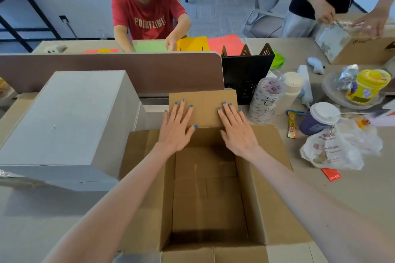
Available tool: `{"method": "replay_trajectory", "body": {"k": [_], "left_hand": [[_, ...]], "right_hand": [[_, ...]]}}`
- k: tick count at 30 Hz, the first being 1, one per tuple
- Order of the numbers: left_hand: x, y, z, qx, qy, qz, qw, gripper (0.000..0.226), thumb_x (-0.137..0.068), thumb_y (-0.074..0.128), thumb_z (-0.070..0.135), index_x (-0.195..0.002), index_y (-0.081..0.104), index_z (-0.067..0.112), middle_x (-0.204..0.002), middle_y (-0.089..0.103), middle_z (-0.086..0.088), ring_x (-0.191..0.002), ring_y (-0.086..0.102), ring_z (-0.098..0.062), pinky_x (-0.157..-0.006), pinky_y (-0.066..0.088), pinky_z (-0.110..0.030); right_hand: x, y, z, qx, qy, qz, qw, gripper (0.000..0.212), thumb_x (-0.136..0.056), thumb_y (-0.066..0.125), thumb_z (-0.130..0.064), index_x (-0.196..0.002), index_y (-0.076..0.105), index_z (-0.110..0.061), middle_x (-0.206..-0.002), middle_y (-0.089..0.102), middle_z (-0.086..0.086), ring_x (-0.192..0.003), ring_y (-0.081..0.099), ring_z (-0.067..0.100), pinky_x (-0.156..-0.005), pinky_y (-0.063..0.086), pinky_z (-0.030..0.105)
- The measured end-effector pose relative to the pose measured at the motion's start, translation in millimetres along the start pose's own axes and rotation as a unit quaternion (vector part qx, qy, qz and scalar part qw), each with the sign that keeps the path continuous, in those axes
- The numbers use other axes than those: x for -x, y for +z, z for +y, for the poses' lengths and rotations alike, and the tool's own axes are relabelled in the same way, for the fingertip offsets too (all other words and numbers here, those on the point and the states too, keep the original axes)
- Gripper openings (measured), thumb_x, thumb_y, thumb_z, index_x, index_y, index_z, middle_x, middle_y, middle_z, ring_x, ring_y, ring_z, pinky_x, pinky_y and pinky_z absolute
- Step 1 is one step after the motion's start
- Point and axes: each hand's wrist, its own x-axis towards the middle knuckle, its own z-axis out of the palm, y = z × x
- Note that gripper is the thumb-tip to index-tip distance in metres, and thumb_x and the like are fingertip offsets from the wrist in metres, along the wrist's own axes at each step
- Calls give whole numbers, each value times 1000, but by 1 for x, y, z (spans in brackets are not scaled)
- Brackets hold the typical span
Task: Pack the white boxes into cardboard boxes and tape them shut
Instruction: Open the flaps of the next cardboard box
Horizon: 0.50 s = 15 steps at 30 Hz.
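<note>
An open cardboard box [275, 194] stands in front of me with its flaps spread outward and nothing inside. My left hand [176, 128] and my right hand [236, 129] lie flat, fingers straight, on the far flap [204, 105] and press it outward. A large white box [64, 121] sits on the table just left of the cardboard box. Several rolls of clear tape [265, 100] are stacked to the right of the far flap.
A brown divider [111, 70] and a black file rack [245, 74] stand behind. At right are a white bottle [289, 92], a lidded cup [318, 119], plastic bags [335, 149] and a yellow tub [367, 86]. One person sits opposite; another handles a cardboard box [361, 47] at far right.
</note>
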Motion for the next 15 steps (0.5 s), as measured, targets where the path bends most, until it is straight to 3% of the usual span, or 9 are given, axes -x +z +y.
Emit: {"method": "replay_trajectory", "body": {"k": [3, 6, 8, 11, 15], "left_hand": [[14, 16, -1, -3, -9, -48, 999, 64, -101, 19, 54, -155, -5, 30, -163, -8, -2, -150, -8, -24, -118, 1, -49], [22, 22, 0, -12, -10, -51, 999, 60, -100, 25, 52, -153, 14, 26, -157, 26, -4, -147, 19, -24, -118, 11, -49], [24, 21, 1, -24, -11, -49, 998, 56, -99, 29, 52, -148, 26, 24, -147, 37, -4, -138, 31, -24, -117, 15, -49], [22, 18, 4, -35, -19, -63, 997, 55, -98, 30, 55, -142, 32, 23, -141, 41, -5, -133, 36, -25, -116, 17, -50], [19, 9, 1, 8, -19, -112, 994, 55, -99, 30, 54, -146, 29, 25, -145, 37, -5, -137, 31, -25, -117, 10, -52]], "right_hand": [[5, 12, 0, -1, 1, -57, 998, 71, -100, 37, -38, -155, -2, -16, -162, -6, 7, -149, -6, 23, -122, 1, 41], [4, 19, 0, 17, 2, -100, 995, 80, -93, 47, -44, -155, 5, -16, -161, 9, 8, -149, 3, 25, -122, 3, 42], [3, 18, -1, 30, 2, -111, 993, 79, -89, 52, -44, -152, 15, -15, -156, 21, 9, -147, 12, 27, -121, 6, 43], [1, 15, -2, 53, 1, -122, 991, 75, -87, 54, -42, -149, 21, -15, -148, 32, 8, -141, 25, 27, -120, 10, 43], [0, 8, -5, 58, 3, -151, 987, 73, -89, 52, -40, -149, 18, -14, -149, 30, 9, -141, 25, 29, -120, 10, 45]]}}
